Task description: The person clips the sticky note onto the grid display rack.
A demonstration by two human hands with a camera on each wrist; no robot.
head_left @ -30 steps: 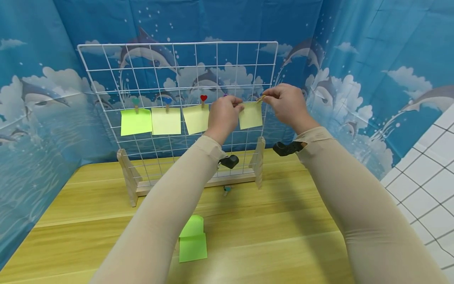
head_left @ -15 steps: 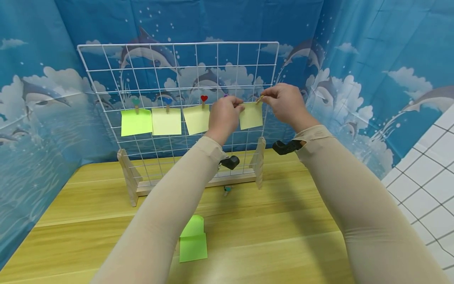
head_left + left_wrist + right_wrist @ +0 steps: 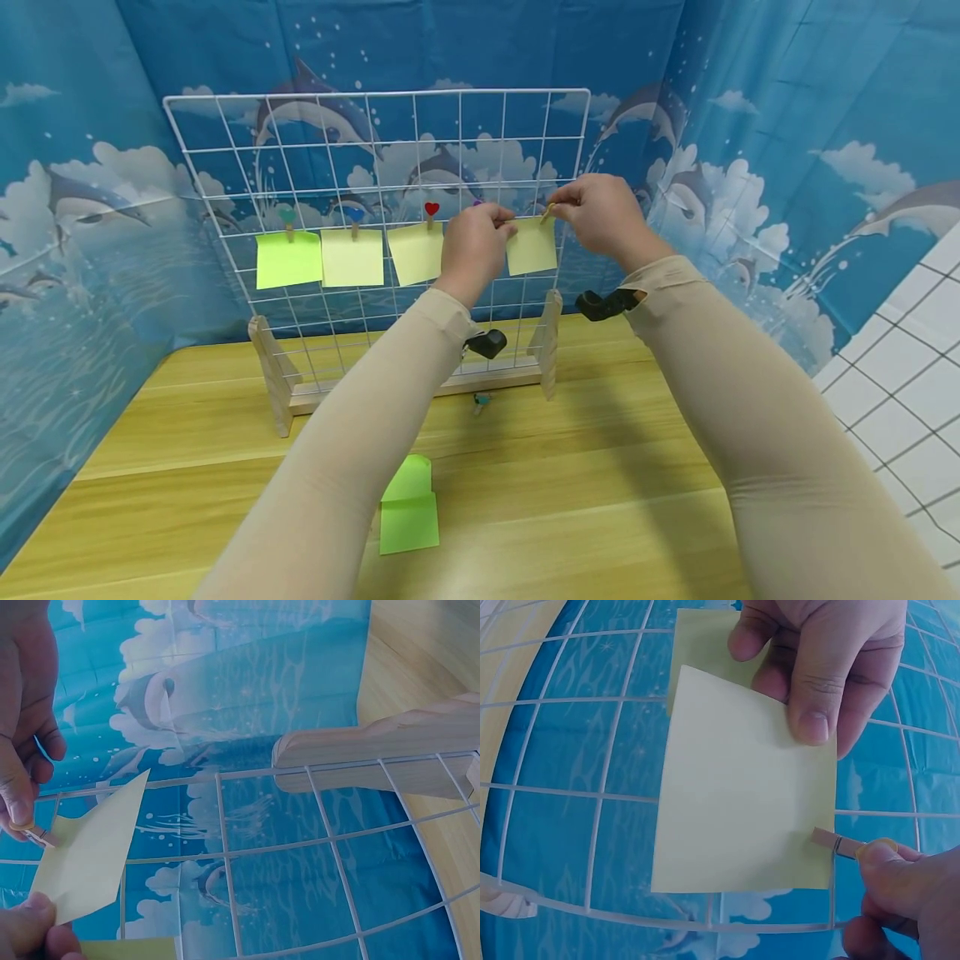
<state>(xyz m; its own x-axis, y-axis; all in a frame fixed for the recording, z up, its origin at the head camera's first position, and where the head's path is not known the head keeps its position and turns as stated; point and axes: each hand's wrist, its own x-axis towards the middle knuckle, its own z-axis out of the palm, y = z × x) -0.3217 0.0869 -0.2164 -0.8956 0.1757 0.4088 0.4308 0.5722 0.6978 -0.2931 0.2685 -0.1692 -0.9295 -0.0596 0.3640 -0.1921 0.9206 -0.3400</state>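
Observation:
A pale yellow sticky note point(image 3: 532, 247) lies against the white wire grid point(image 3: 375, 142) near its right side. My left hand point(image 3: 474, 250) pinches the note's left edge between thumb and fingers, as the right wrist view also shows. At the note's upper right corner my right hand point(image 3: 603, 215) pinches a small wooden clothespin point(image 3: 835, 843), whose tip overlaps the paper. Another pale yellow note point(image 3: 705, 637) is partly hidden behind my left hand.
Left along the grid hang a bright green note point(image 3: 288, 260) and pale yellow notes point(image 3: 352, 258) on heart-topped clips. A loose clip point(image 3: 481, 401) and green sticky notes point(image 3: 408, 523) lie on the wooden table point(image 3: 540, 500). Wooden feet point(image 3: 270, 375) hold up the grid.
My right hand has shifted slightly, and the clothespin in it has tilted a little at the note's corner. My left hand has stayed nearly still on the note.

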